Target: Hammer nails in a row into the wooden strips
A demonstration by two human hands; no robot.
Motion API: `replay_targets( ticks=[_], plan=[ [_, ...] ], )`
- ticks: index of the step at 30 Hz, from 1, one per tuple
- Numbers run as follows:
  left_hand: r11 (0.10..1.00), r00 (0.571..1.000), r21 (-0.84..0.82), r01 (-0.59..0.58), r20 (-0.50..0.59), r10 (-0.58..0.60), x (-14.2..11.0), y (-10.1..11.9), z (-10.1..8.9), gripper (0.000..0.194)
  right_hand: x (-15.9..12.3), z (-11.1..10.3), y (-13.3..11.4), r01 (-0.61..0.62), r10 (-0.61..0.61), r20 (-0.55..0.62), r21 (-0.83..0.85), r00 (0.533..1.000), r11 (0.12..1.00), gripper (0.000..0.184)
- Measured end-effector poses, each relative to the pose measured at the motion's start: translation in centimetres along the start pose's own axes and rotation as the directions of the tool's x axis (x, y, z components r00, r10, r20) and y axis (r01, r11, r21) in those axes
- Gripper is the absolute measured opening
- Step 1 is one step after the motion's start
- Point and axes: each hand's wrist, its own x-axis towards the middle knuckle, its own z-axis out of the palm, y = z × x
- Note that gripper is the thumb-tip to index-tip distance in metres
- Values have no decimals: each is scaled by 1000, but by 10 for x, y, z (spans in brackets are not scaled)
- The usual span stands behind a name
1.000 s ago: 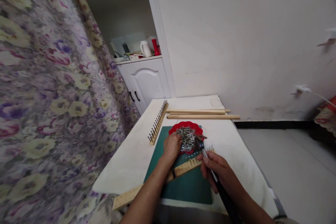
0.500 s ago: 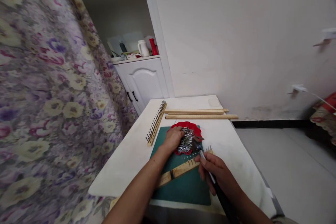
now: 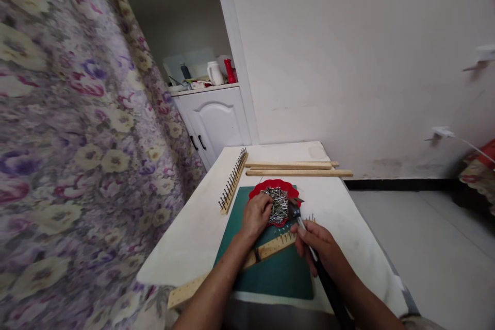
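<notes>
A red scalloped dish [image 3: 266, 184] full of loose silver nails [image 3: 279, 205] sits on a green cutting mat [image 3: 280, 279]. My left hand [image 3: 257, 215] is at the dish's left side, its fingers curled at the edge of the nail pile; whatever they pinch is hidden. A hammer [image 3: 319, 269] is in my right hand [image 3: 319, 243], gripped on its shaft with the head over the dish's right rim. In front of the dish a wooden strip [image 3: 270, 248] lies slantwise across the mat, partly under my left forearm. Several nails stand upright in its right part.
Another wooden strip [image 3: 232, 188], with a row of upright nails, lies left of the mat. Plain wooden strips [image 3: 297, 172] lie at the back of the white-covered table [image 3: 180, 240]. A floral curtain [image 3: 96, 165] hangs on the left; a wall [image 3: 328, 62] stands behind.
My left hand has drawn back slightly toward me from the nail pile, its fingers more curled. My right hand still grips the hammer in nearly the same place. The view has shifted a little.
</notes>
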Motion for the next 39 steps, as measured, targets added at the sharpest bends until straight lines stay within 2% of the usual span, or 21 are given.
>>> replay_targets(
  ticks=[2,3,5,7,9,11,17,20,23,26,28,30,32,35,37,39],
  plan=[
    [961,992,-263,86,-65,-107,-10,10,0,8,2,2,3,33,-33,-27,-19,999,999,31],
    [902,982,-410,135,-67,-177,-16,16,0,8,3,2,5,46,-47,-47,-30,998,998,32],
    [709,955,-671,217,-4,-296,-28,29,1,14,5,4,8,67,-72,-98,-51,993,996,35],
    [501,934,-828,252,73,-349,-41,41,1,19,6,5,10,94,-103,-141,-69,985,993,36],
    [366,924,-896,253,111,-366,-52,51,3,19,6,6,11,121,-135,-158,-90,978,988,34],
    [292,923,-924,245,131,-361,-60,60,4,18,5,6,11,134,-149,-148,-102,978,986,33],
    [207,936,-954,216,142,-323,-72,73,7,16,3,6,13,121,-132,-126,-96,983,988,34],
    [239,934,-946,217,130,-334,-77,73,9,16,2,6,14,116,-126,-130,-79,983,990,33],
    [361,921,-889,282,144,-363,-83,67,10,19,1,7,11,115,-125,-152,-68,980,991,33],
    [644,944,-709,287,95,-317,-88,62,5,15,-2,9,10,127,-146,-163,-122,976,984,30],
    [838,979,-514,183,14,-205,-90,63,-1,12,-4,10,10,133,-164,-161,-187,973,973,26],
    [939,995,-335,76,-33,-92,-92,68,-8,12,-6,12,12,143,-188,-160,-256,969,956,23],
    [971,999,-238,38,-13,-42,-93,71,-14,15,-8,14,14,161,-215,-152,-302,965,940,19],
    [969,998,-240,65,10,-65,-95,65,-18,17,-9,14,13,155,-200,-122,-303,972,940,19],
    [942,988,-303,142,-17,-155,-95,52,-16,15,-9,12,10,130,-167,-118,-274,979,953,21],
    [879,956,-399,259,-27,-294,-96,36,-10,13,-9,9,4,119,-154,-131,-241,979,963,24]
  ],
)
